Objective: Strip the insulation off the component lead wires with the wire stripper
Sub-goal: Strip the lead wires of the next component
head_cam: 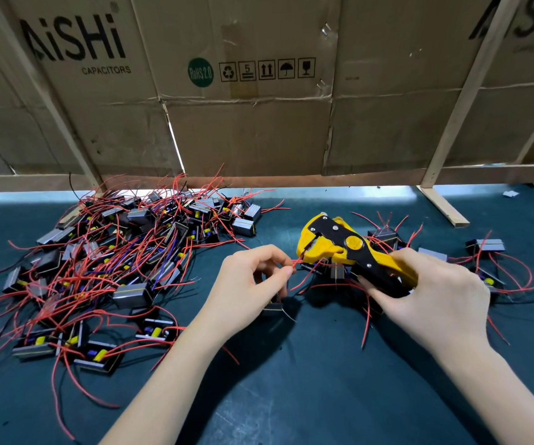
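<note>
A yellow and black wire stripper (339,242) is held over the dark green mat, its jaws pointing left. My right hand (432,290) grips its handles. My left hand (252,277) pinches a thin red lead wire (298,261) between thumb and forefinger, and the wire's end reaches into the stripper's jaws. The component (273,308) that this wire belongs to hangs partly hidden under my left hand. More components (336,271) lie beneath the tool.
A big heap of small black and grey components with red leads (114,264) covers the mat's left side. A few more components (487,245) lie at the right. A cardboard wall (246,117) on wooden struts (445,203) closes off the back.
</note>
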A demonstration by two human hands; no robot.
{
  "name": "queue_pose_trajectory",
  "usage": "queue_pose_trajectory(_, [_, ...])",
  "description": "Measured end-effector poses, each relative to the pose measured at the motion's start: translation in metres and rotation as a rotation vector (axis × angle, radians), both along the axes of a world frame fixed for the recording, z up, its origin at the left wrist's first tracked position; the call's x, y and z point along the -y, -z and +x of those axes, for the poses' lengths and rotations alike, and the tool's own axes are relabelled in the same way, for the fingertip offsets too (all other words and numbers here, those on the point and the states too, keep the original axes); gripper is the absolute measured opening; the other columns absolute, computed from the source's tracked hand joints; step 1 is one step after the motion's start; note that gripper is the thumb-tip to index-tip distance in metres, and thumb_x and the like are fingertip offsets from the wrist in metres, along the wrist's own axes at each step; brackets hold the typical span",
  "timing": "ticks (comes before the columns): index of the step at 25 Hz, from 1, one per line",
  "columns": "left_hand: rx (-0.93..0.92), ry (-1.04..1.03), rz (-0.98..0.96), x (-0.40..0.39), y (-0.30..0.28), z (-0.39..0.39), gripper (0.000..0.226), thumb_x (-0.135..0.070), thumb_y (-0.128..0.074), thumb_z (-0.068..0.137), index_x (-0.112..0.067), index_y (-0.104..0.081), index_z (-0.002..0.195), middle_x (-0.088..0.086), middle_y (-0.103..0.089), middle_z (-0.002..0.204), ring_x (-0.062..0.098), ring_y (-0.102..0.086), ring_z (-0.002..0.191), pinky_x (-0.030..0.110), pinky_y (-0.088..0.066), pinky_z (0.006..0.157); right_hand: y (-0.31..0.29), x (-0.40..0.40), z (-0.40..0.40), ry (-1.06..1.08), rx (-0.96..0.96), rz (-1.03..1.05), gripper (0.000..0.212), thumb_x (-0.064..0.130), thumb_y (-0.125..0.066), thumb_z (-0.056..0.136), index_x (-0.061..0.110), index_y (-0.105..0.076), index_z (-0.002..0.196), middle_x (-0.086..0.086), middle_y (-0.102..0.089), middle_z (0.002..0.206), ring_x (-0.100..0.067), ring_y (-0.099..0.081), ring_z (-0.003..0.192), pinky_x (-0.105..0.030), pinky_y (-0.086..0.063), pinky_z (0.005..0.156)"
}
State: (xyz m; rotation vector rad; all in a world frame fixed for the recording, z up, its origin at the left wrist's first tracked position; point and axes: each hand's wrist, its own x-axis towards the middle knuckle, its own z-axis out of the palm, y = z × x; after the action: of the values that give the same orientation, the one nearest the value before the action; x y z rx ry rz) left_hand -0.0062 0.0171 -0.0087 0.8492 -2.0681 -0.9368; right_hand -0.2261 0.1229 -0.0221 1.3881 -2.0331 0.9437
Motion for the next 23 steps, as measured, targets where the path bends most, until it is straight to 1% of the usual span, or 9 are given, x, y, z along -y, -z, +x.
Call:
queue_pose_trajectory(3, [-0.012, 0.010, -0.002, 0.001, 0.001, 0.000, 0.012, -0.013, -0.063, 0.092, -0.023, -0.062, 0.086, -0.006, -0.066, 0.059, 0.013, -0.051, 0.055, 0.038, -0.049, 0.067, 0.001, 0.000, 0.000, 0.023, -0.013, -0.016, 0.040, 0.055, -0.072, 0.061, 0.021, -0.072, 0.083, 0.001, -0.064, 0.064, -0.033, -0.062, 0.061, -0.032, -0.043, 0.056])
queue_pose_trajectory(6, [-0.035, 0.018, -0.032, -0.001, 0.001, 0.001, 0.014, -0.014, -0.061, 0.094, -0.023, -0.050, 0.091, -0.005, -0.066, 0.061, 0.008, -0.046, 0.054, 0.023, -0.042, 0.063, 0.006, 0.004, -0.006, 0.061, -0.105, 0.018, 0.056, 0.059, -0.068, 0.067, 0.017, -0.067, 0.105, -0.001, -0.062, 0.087, -0.031, -0.055, 0.081, -0.040, -0.036, 0.074])
queue_pose_trajectory(10, [0.042, 0.074, -0.040, 0.004, 0.000, 0.006, 0.013, -0.015, -0.062, 0.092, -0.022, -0.051, 0.089, -0.002, -0.066, 0.066, 0.024, -0.054, 0.062, 0.037, -0.048, 0.069, 0.009, 0.005, -0.005, 0.096, -0.069, 0.043, 0.061, 0.063, -0.061, 0.069, 0.018, -0.066, 0.109, 0.000, -0.061, 0.090, -0.030, -0.054, 0.085, -0.040, -0.032, 0.078])
queue_pose_trajectory(12, [0.073, 0.111, -0.030, 0.007, -0.001, 0.010, 0.013, -0.013, -0.062, 0.092, -0.023, -0.055, 0.089, -0.001, -0.067, 0.067, 0.029, -0.057, 0.066, 0.043, -0.049, 0.070, 0.008, 0.005, -0.005, 0.110, 0.010, 0.036, 0.059, 0.064, -0.066, 0.070, 0.018, -0.065, 0.107, -0.001, -0.061, 0.087, -0.031, -0.057, 0.085, -0.040, -0.033, 0.077])
queue_pose_trajectory(15, [0.059, 0.128, -0.016, 0.011, -0.004, 0.014, 0.016, -0.005, -0.059, 0.093, -0.021, -0.062, 0.091, 0.001, -0.068, 0.068, 0.025, -0.063, 0.069, 0.039, -0.052, 0.073, 0.003, 0.004, -0.010, 0.121, 0.144, 0.047, 0.057, 0.058, -0.078, 0.068, 0.018, -0.063, 0.106, -0.003, -0.063, 0.089, -0.032, -0.059, 0.090, -0.041, -0.033, 0.079])
queue_pose_trajectory(17, [0.007, 0.165, 0.123, 0.015, -0.006, 0.014, 0.019, -0.002, -0.052, 0.091, -0.013, -0.067, 0.095, 0.005, -0.070, 0.074, 0.026, -0.062, 0.073, 0.039, -0.050, 0.075, 0.002, 0.004, -0.014, 0.132, 0.153, 0.055, 0.058, 0.054, -0.079, 0.066, 0.016, -0.064, 0.107, -0.005, -0.064, 0.091, -0.034, -0.059, 0.092, -0.043, -0.034, 0.080])
queue_pose_trajectory(19, [-0.013, 0.221, 0.284, 0.017, -0.007, 0.018, 0.033, -0.002, -0.047, 0.078, -0.009, -0.069, 0.101, 0.011, -0.073, 0.088, 0.018, -0.063, 0.080, 0.035, -0.051, 0.076, 0.002, 0.003, -0.013, 0.128, 0.149, 0.072, 0.058, 0.053, -0.081, 0.065, 0.016, -0.064, 0.107, -0.005, -0.063, 0.091, -0.034, -0.059, 0.093, -0.043, -0.034, 0.080])
queue_pose_trajectory(21, [0.032, 0.274, 0.270, 0.019, -0.006, 0.023, 0.033, -0.001, -0.058, 0.079, -0.011, -0.069, 0.108, 0.008, -0.074, 0.100, 0.015, -0.066, 0.090, 0.027, -0.053, 0.083, 0.003, 0.004, -0.011, 0.114, 0.133, 0.085, 0.058, 0.051, -0.083, 0.064, 0.017, -0.064, 0.106, -0.005, -0.062, 0.089, -0.033, -0.058, 0.091, -0.043, -0.034, 0.079])
queue_pose_trajectory(23, [0.120, 0.279, 0.136, 0.018, -0.004, 0.024, 0.028, -0.006, -0.074, 0.083, -0.017, -0.071, 0.109, 0.001, -0.074, 0.099, 0.015, -0.068, 0.092, 0.027, -0.054, 0.087, 0.005, 0.004, -0.009, 0.103, 0.114, 0.079, 0.057, 0.051, -0.084, 0.063, 0.017, -0.064, 0.104, -0.004, -0.062, 0.086, -0.033, -0.057, 0.087, -0.042, -0.033, 0.078])
